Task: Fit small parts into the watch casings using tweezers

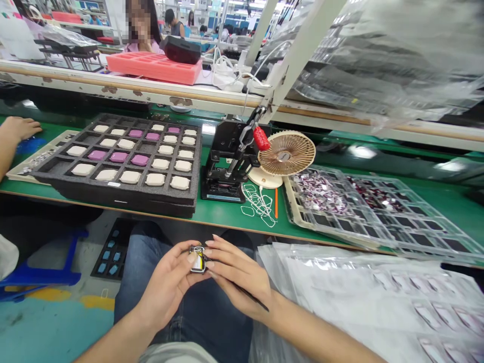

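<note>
Over my lap, my left hand (pixel 170 282) and my right hand (pixel 236 275) pinch one small square part (pixel 197 259) between their fingertips; it shows a yellow and white face in a dark frame. A thin dark tool (pixel 251 298) also lies along my right palm. On the green bench ahead, a black foam tray (pixel 113 189) carries rows of cream and purple square parts (pixel 130 176).
A black lever press with a red handle (pixel 230 159) and a small beige fan (pixel 286 153) stand at mid-bench. Clear blister trays (pixel 378 212) of small pieces lie to the right, plastic sheets (pixel 359 292) beside my lap. Another person's hand (pixel 18 128) rests far left.
</note>
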### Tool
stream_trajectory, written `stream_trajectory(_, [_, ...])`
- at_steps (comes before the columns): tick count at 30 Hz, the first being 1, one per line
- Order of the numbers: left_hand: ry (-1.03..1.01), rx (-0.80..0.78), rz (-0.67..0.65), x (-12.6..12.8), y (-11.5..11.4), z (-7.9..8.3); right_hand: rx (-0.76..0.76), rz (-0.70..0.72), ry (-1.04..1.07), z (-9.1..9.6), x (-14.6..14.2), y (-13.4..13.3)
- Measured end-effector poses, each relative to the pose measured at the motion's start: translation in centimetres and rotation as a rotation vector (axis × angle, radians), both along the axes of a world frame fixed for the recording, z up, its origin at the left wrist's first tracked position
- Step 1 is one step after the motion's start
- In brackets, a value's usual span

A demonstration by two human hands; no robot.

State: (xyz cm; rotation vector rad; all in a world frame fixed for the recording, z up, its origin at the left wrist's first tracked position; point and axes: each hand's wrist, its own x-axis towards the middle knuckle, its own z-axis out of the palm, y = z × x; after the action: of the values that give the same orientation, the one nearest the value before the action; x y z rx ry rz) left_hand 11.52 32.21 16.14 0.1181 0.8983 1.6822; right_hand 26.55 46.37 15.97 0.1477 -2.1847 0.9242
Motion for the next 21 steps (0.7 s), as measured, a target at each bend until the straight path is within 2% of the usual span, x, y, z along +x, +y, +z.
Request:
stream_trajectory(4, [0.124, 0.000, 0.030, 0.18, -0.29, -0.01, 0.006, -0.007, -0.008, -0.02, 0.07, 0.09])
stream_trajectory(10, [0.173, -0.002, 0.060, -0.13, -0.33, 0.12, 0.011, -0.003, 0.035, 0.46, 0.27, 0.16])
stream_trajectory(15, [0.193, 0.000, 0.045, -0.11, -0.16, 0.04, -0.001, -0.013, -0.002, 0.88, 0.34, 0.61])
stream_trajectory(21, [0.210, -0.021, -0.012, 0.05, -0.36, 0.00, 0.016, 0.063, -0.024, 0.60, -0.16, 0.92])
